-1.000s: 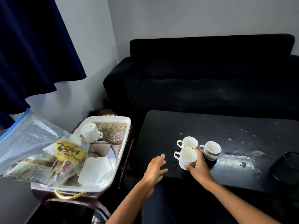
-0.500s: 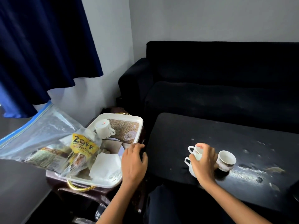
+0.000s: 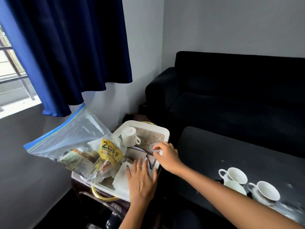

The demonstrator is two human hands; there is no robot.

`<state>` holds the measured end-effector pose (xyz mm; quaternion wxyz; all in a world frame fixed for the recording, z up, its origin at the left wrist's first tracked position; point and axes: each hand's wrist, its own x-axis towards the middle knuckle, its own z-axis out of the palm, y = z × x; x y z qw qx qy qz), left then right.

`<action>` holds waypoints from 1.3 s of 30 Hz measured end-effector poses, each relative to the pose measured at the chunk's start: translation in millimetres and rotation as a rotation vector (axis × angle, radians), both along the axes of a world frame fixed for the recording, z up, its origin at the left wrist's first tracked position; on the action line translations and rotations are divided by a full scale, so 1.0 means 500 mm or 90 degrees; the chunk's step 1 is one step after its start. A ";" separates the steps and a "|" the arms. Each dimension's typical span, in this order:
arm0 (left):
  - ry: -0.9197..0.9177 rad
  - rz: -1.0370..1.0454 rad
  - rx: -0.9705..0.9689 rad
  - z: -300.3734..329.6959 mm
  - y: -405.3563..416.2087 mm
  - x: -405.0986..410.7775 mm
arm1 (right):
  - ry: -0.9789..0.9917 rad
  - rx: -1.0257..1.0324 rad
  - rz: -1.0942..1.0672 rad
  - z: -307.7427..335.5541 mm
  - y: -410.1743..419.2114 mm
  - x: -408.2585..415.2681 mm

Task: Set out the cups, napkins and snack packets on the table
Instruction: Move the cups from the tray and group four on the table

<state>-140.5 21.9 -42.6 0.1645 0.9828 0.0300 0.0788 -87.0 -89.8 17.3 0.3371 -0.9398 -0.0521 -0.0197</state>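
1. both hands are now working over the white tray (image 3: 165,129) at 9 o'clock of the black table (image 3: 231,154). a second ago the right hand was on the cups at the table and the left was only reaching toward the tray.
2. three white cups (image 3: 237,176) are sitting released, close together at the table's 5 o'clock corner. judging by that, this batch is placed and a fresh pickup is starting.
3. right hand (image 3: 166,156) is curling its fingertips onto a small clear glass (image 3: 152,147) at the tray's 3 o'clock side; thumb and fingers appear to be pinching its rim, though not lifting yet as far as i can tell.
4. left hand (image 3: 142,177) is lying flat, fingers straight and spread, pressing on the white napkins (image 3: 121,177) at the tray's 5 o'clock corner, gripping nothing.
5. one upturned white cup (image 3: 129,136) is waiting at the tray's 12 o'clock.
6. the zip bag of snack packets (image 3: 79,146) is slumping over the tray's 9 o'clock edge, untouched.
7. napkins, packets and this last cup are yet to cross.
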 end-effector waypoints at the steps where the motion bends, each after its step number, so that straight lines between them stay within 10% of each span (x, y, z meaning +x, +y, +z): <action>1: -0.003 -0.002 -0.005 0.000 0.001 0.000 | 0.026 0.000 0.012 -0.001 0.019 0.021; 11: -0.025 0.000 -0.074 -0.005 0.002 0.001 | 0.169 -0.013 -0.026 -0.028 0.143 0.167; 29: -0.063 0.006 -0.067 -0.011 0.001 0.002 | -0.015 0.133 -0.102 -0.057 0.046 0.063; 39: -0.213 0.006 -0.073 0.045 -0.018 -0.012 | -0.116 0.009 0.008 0.060 -0.032 -0.027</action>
